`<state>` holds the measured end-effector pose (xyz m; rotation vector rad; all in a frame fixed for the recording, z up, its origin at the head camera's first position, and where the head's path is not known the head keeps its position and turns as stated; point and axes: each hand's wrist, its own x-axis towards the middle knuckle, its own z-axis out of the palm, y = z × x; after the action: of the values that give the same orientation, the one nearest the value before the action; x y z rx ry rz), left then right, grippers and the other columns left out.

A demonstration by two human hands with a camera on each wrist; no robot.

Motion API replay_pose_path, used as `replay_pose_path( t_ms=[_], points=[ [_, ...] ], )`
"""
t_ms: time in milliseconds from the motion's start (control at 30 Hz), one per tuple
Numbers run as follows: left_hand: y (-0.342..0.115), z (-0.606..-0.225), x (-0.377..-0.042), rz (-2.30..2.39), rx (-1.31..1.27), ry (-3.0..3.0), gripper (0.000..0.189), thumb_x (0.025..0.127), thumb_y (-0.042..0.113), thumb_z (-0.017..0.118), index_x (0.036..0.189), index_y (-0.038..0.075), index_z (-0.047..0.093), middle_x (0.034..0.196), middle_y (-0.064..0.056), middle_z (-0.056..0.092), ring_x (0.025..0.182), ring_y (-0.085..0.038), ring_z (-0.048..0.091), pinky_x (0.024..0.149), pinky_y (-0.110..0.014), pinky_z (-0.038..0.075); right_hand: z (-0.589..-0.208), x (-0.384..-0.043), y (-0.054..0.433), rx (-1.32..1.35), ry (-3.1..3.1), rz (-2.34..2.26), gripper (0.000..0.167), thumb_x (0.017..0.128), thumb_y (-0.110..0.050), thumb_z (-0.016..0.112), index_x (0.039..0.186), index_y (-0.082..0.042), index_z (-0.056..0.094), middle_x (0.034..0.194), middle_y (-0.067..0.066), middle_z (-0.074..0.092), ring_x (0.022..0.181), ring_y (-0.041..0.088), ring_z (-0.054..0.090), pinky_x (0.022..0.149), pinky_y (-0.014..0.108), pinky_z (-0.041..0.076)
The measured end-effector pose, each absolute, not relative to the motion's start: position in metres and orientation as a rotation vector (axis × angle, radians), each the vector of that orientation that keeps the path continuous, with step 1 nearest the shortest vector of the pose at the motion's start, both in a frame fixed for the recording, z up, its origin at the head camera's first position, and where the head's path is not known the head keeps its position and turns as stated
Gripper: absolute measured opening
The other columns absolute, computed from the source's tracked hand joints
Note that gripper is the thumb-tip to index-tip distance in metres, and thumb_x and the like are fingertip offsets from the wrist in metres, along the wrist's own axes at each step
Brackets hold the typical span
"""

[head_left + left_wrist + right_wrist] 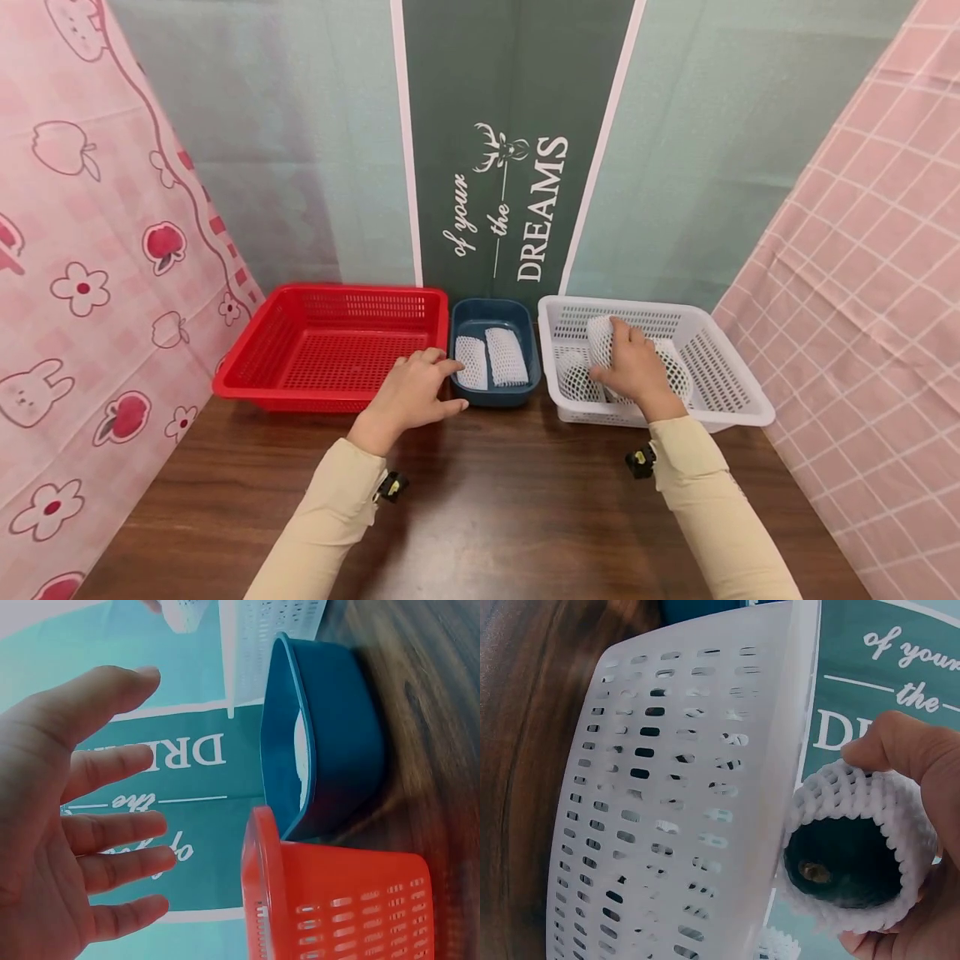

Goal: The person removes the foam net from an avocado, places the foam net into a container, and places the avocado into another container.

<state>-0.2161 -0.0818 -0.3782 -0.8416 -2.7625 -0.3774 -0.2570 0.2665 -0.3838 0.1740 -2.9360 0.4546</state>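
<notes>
Cream sleeves (315, 517) extending over a wooden table (487, 533); left hand (414, 390) empty, fingers loosely extended, near a red basket (337, 358) and a blue bin (495, 399) containing two white foam nets (507, 357); right hand (636, 367) grasping a dark-green round item (844, 862), wrapped in white foam mesh (840, 791), over a white basket (727, 697); further mesh-wrapped items (678, 379) lie inside that basket.

Right hand (941, 784) grips a white foam net (840, 784) around a dark green item (862, 859), brown spot on its exposed end. Slotted white basket (761, 772) is just beside, contact unclear. Second net (778, 945) shows at bottom, mostly cut off. Brown wood surface (525, 750) left, blue container (697, 607) top, lettered green cloth (855, 690) behind.
</notes>
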Motion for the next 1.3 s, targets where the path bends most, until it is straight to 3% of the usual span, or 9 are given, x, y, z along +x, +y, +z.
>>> replay_pose_path(
  t_ms=[400,700,1000,1300],
  points=[
    [-0.085,-0.381,-0.213,-0.39,-0.842,-2.766,0.055,0.073,0.044,0.073,0.118,0.013,0.064,0.113,-0.011,0.056,0.097,-0.025,0.054,0.076,-0.043,0.045,-0.383,-0.254,0.262,0.179,-2.918,0.489,0.096,0.07,-0.026,0.073,0.137,0.016,0.02,0.126,0.04,0.034,0.111,0.053,0.037,0.091,0.06,0.032],
    [-0.096,-0.386,-0.204,-0.406,-0.839,-2.733,0.052,0.073,0.042,0.073,0.115,0.013,0.065,0.112,-0.01,0.057,0.096,-0.025,0.055,0.074,-0.042,0.045,-0.379,-0.242,0.251,0.239,-2.88,0.503,0.086,0.069,-0.023,0.074,0.137,0.008,0.032,0.121,0.037,0.04,0.111,0.049,0.039,0.09,0.058,0.033],
    [-0.108,-0.394,-0.193,-0.491,-0.805,-2.738,0.051,0.072,0.036,0.076,0.115,0.012,0.065,0.117,-0.014,0.055,0.103,-0.029,0.053,0.08,-0.048,0.045,-0.377,-0.228,0.242,0.324,-2.83,0.571,0.083,0.065,-0.02,0.076,0.135,0.002,0.038,0.117,0.036,0.045,0.108,0.049,0.042,0.086,0.058,0.036],
    [-0.122,-0.405,-0.188,-0.524,-0.826,-2.649,0.051,0.07,0.032,0.079,0.113,0.01,0.066,0.113,-0.015,0.057,0.098,-0.03,0.056,0.075,-0.048,0.047,-0.379,-0.219,0.228,0.418,-2.834,0.571,0.08,0.064,-0.026,0.076,0.133,-0.003,0.043,0.113,0.028,0.051,0.099,0.042,0.048,0.081,0.055,0.042]
  ],
)
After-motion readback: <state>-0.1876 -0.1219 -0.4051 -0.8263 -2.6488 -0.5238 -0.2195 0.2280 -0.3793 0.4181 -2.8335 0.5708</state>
